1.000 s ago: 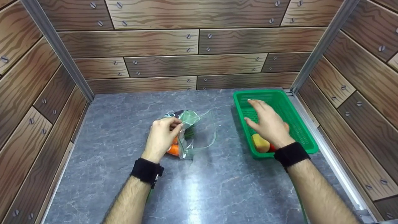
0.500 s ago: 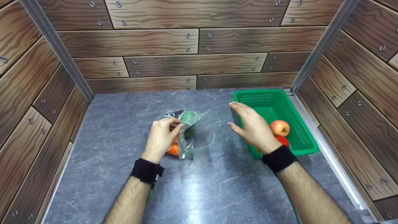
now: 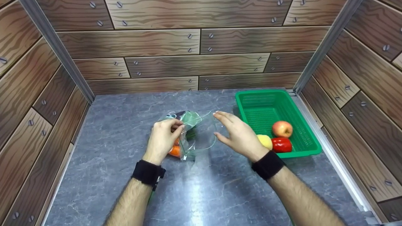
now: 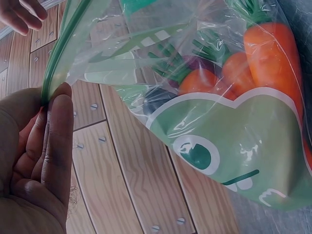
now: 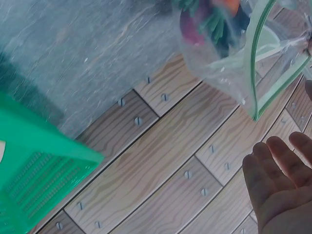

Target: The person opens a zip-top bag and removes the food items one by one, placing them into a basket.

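A clear zip bag point(image 4: 234, 141) with a green cartoon face stands on the table, its mouth spread open toward the right. Inside are carrots point(image 4: 273, 58) and other vegetables with green tops, one of them purple point(image 5: 191, 27). My left hand point(image 3: 163, 136) pinches the green zip edge point(image 4: 56, 58) between thumb and fingers. Close to the right side of the bag's mouth is my right hand point(image 3: 240, 133), fingers extended and holding nothing; in the right wrist view a gap shows between its fingertips and the zip edge.
A green plastic basket point(image 3: 309, 138) stands at the right of the grey table point(image 3: 110, 141). It holds an apple point(image 3: 282, 129), a red pepper-like piece point(image 3: 281, 145) and a yellow rounded piece point(image 3: 264, 142). Wood-patterned walls point(image 3: 132, 44) enclose the back and sides.
My right hand has moved left from over the basket to beside the bag's mouth, uncovering the apple and the red piece. The left hand and bag have stayed in place.
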